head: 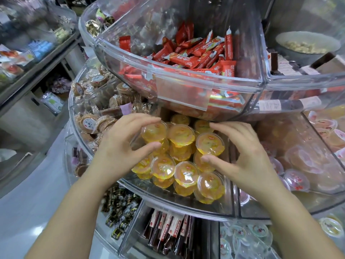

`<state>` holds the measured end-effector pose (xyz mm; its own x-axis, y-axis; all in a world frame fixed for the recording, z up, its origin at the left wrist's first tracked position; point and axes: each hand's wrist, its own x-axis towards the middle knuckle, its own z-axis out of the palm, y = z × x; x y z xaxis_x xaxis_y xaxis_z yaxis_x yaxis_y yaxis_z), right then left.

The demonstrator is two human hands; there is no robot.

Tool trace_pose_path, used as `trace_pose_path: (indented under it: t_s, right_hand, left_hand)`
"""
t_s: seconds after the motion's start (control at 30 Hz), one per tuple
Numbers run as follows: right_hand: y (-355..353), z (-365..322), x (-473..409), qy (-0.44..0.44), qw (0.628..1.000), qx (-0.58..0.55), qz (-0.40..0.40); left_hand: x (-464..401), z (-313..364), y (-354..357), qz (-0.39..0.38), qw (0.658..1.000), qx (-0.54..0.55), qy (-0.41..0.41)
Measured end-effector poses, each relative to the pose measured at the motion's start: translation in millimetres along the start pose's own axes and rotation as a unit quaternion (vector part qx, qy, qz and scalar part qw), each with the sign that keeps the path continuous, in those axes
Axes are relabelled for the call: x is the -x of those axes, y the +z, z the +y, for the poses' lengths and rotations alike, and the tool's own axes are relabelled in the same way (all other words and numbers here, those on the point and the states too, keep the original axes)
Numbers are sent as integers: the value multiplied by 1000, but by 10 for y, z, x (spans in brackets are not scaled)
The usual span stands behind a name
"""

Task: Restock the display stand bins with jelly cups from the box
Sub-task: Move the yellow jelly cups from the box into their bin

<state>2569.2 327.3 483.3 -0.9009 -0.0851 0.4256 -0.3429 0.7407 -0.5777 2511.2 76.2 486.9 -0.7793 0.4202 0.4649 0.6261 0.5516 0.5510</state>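
Yellow-orange jelly cups (182, 135) are heaped in the middle-tier bin (168, 197) of a clear, round display stand. Each is a short, round, translucent cup sealed with a glossy film lid bearing a small red mark. Most are seen lid-up or tilted toward the camera, with no common direction; about a dozen can be counted, more being hidden beneath.

One cup is pinched by the left hand (119, 146) between curled fingers and thumb. Another is held by the right hand (242, 156) between its thumb and fingers at the heap's right side.

Red snack bars (197, 53) are piled in the bin above, and pink-lidded cups (296, 176) lie in the neighbouring bin.
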Motion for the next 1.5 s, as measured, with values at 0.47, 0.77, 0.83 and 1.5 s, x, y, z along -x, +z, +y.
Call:
trace_pose_path:
  t_s: [0.47, 0.77, 0.83, 1.5]
  right_hand:
    - [2408, -1271, 1528, 100, 805, -233, -537]
    - [4710, 92, 3687, 208, 694, 32, -688]
    - [5139, 461, 4021, 179, 681, 92, -704]
    - [7237, 1552, 5340, 221, 830, 22, -511]
  left_hand:
    - [3454, -522, 329, 304, 777, 167, -525]
    - [6046, -1028, 2095, 169, 601, 178, -761]
    - [6407, -1234, 2582, 104, 570, 216, -786]
    - [7418, -3073, 4622, 66, 597, 22, -799]
